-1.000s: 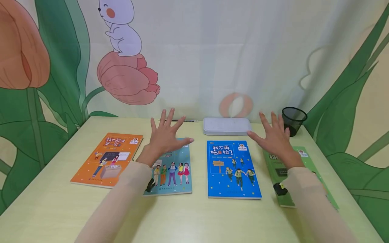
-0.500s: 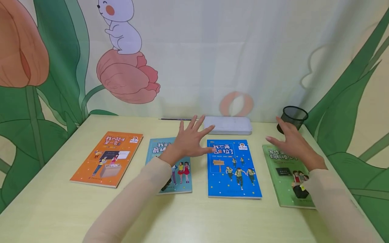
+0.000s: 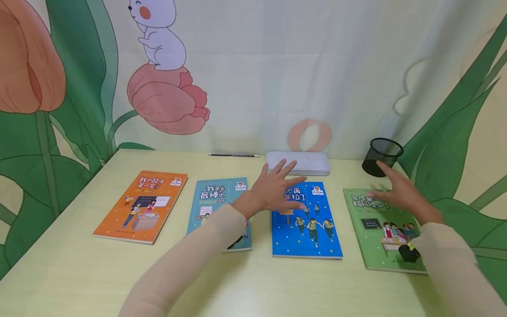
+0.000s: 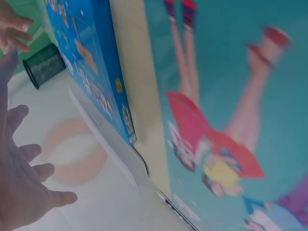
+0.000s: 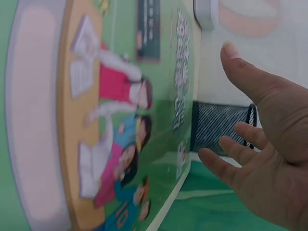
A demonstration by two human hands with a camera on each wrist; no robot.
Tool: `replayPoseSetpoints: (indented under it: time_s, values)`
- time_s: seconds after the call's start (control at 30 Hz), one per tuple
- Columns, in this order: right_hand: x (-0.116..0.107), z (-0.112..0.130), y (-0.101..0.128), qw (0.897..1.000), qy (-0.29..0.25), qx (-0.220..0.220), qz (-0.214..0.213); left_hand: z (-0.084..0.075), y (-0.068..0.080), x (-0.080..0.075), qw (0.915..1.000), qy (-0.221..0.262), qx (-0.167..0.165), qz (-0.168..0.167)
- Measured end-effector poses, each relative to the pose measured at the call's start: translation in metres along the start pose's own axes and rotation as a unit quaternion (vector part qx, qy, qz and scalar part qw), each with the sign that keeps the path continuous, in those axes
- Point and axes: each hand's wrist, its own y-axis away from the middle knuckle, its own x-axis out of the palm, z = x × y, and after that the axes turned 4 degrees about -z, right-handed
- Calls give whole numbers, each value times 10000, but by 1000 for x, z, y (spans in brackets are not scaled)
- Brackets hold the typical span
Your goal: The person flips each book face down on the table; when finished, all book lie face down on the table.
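The left hand (image 3: 277, 189) is open with its fingers spread wide, just over the top of the blue book (image 3: 306, 229) on the table (image 3: 79, 273). The right hand (image 3: 400, 193) is open too, holding nothing, over the green book (image 3: 376, 237) near the black mesh cup (image 3: 381, 156).

A pale yellow table (image 3: 79, 273) was seen, with four books laid flat in a row across it. An orange book (image 3: 141, 206) was placed at 9 o'clock, a teal book (image 3: 215, 198) beside it, a blue book (image 3: 306, 229) near the centre, and a green book (image 3: 376, 237) at 3 o'clock. At 12 o'clock a white case (image 3: 298, 163) and a thin pencil (image 3: 233, 155) were set along the far edge, and a black mesh cup (image 3: 381, 156) at 2 o'clock.
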Motion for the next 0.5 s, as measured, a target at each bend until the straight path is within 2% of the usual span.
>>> replayPoseSetpoints:
  time_s: [0.17,0.37,0.5]
  values:
    - [-3,-12,4,9993,-159,279,183,-16,-6,2,9996,-62,223,180]
    - [-3,-30,10,9975,-345,550,290,-34,-15,9,9988,73,471,120]
    - [-1,-40,12,9972,-398,552,296,-48,-20,11,9979,85,637,113]
